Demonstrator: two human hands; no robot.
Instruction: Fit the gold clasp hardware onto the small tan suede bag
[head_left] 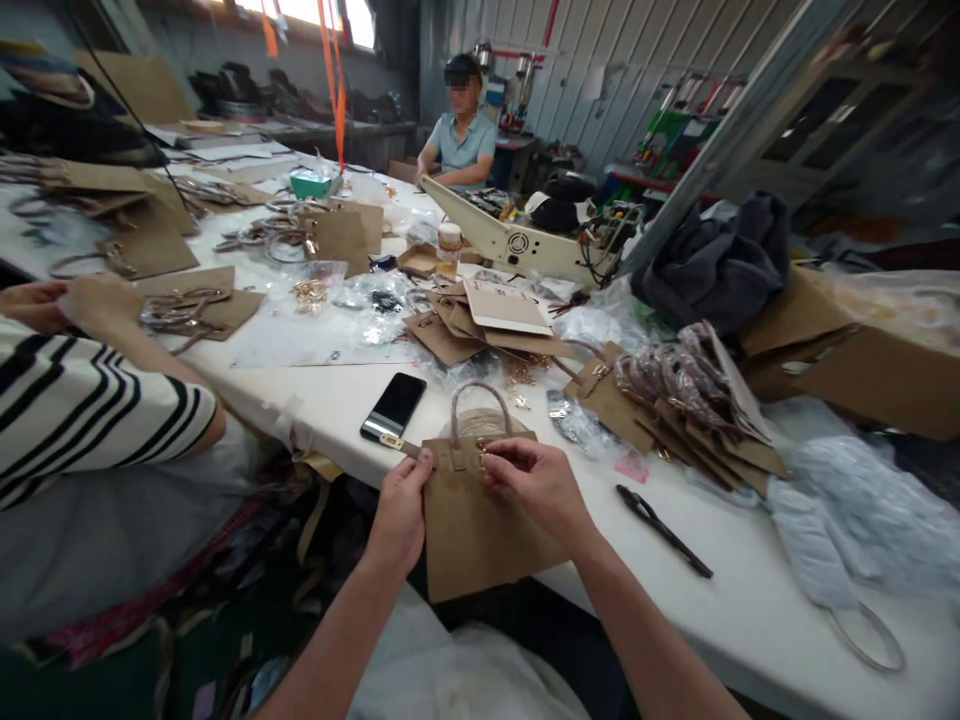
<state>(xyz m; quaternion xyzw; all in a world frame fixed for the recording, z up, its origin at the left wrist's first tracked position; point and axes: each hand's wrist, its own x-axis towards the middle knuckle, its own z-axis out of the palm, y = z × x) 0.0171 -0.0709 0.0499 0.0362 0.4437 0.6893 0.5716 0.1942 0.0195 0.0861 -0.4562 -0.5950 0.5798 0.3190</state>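
A small tan bag (469, 520) with a looped handle hangs over the near edge of the white table (750, 600). My left hand (401, 510) is closed on the bag's upper left edge, beside a strap with a gold clasp (391, 441). My right hand (532, 480) pinches the bag's top edge at a small metal fitting near the handle. A black phone (393, 406) lies just beyond the bag.
A black tool (664, 530) lies right of my right hand. Piles of tan bag pieces (697, 420), plastic packets and gold hardware cover the table. A person in a striped sleeve (82, 400) sits at left. Another person (461, 140) sits at the far end.
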